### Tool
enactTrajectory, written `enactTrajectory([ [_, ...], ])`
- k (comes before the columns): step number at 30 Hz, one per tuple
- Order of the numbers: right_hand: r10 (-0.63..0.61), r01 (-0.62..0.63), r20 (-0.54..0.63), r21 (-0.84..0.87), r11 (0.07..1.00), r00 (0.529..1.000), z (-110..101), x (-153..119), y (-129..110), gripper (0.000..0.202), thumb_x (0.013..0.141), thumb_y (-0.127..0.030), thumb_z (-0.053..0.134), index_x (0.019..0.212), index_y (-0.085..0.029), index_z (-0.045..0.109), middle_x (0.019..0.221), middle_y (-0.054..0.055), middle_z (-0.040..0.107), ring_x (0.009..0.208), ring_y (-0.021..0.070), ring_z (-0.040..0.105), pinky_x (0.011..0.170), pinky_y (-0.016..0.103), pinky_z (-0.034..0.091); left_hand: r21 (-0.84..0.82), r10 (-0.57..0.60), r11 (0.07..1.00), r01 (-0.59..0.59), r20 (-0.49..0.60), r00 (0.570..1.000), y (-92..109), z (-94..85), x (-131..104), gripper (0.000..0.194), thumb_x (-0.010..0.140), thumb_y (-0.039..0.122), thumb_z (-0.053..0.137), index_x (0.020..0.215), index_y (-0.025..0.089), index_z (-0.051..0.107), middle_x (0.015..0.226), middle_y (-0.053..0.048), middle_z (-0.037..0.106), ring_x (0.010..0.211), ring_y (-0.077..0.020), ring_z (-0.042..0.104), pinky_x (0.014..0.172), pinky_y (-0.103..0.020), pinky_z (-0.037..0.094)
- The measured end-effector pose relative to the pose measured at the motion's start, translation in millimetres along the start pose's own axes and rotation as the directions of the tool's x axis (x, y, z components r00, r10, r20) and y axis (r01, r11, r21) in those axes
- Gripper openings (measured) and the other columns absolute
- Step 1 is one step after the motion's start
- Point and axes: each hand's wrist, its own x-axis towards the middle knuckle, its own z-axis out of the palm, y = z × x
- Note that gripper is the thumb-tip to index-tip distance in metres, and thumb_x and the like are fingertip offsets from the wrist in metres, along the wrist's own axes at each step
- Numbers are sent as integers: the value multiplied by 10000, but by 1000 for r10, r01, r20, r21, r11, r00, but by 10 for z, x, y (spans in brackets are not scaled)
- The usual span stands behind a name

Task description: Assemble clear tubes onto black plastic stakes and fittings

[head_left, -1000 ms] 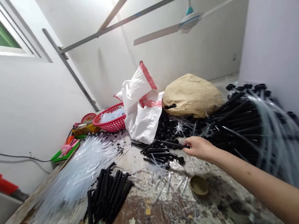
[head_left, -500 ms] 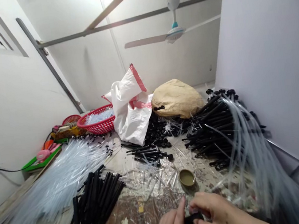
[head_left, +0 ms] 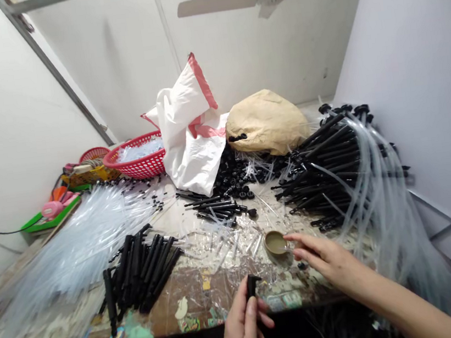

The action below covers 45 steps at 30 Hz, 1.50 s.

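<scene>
by the front edge of the table (head_left: 219,280), a black tube (head_left: 251,286) is grasped by the left hand (head_left: 242,324); whether anything is pinched by the right hand (head_left: 324,256) at the cup (head_left: 275,243) cannot be told. it could be tipped by a careless nudge.

Small assembly workshop, worn workbench (head_left: 166,323), heaped black tubes (head_left: 151,267), bundled clear tubing (head_left: 81,240), plastic baskets (head_left: 146,166)

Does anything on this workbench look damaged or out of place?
Yes. The brown tabletop looks worn, patchy and stained along its front. At left, the pile of long, clear plastic strands has a few poking past the front edge, unlike most.
</scene>
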Motion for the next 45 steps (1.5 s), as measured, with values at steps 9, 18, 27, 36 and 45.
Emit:
enactTrajectory([
  [9, -258, 229, 22, -537, 812, 966, -18, 296, 0, 201, 868, -222, 476, 824, -201, 672, 836, 62, 643, 803, 191, 528, 690, 300, 338, -15, -48, 999, 49, 52, 997, 198, 1, -67, 627, 860, 478, 418, 1403, 220, 241, 820, -45, 585, 469, -60, 425, 379, -159, 323],
  [18, -225, 282, 180, -746, 604, 958, 6, 433, -159, 162, 834, -169, 530, 721, -195, 644, 739, 38, 622, 747, 170, 476, 733, 335, 232, -67, -66, 995, 70, 58, 996, 137, -46, -72, 587, 858, 439, 449, 1384, 226, 295, 798, -44, 603, 438, -51, 408, 356, -154, 282],
  [27, -137, 102, -39, -478, 873, 990, -33, 314, -124, 149, 834, -249, 507, 764, -213, 634, 792, 27, 647, 798, 178, 524, 779, 346, 303, -151, -57, 987, 59, 18, 998, 108, -74, -50, 538, 855, 406, 481, 1337, 190, 381, 832, -58, 604, 457, -51, 432, 362, -149, 289],
  [36, -33, -5, 179, 208, 978, 983, 399, -55, -594, 261, 895, -364, 367, 960, -205, 564, 893, 33, 623, 836, 153, 572, 759, 271, 441, -272, -60, 961, 41, -64, 996, 380, -84, -128, 461, 826, 404, 532, 1229, 182, 497, 828, -46, 573, 468, -50, 424, 368, -159, 299],
  [45, -160, 136, 158, 150, 979, 974, 561, -13, -648, 238, 901, -332, 365, 918, -203, 564, 852, 46, 609, 770, 150, 561, 698, 273, 455, -295, -57, 954, 44, -37, 998, 442, -171, -202, 471, 835, 430, 507, 1234, 181, 485, 756, -20, 554, 441, -45, 366, 347, -159, 248],
])
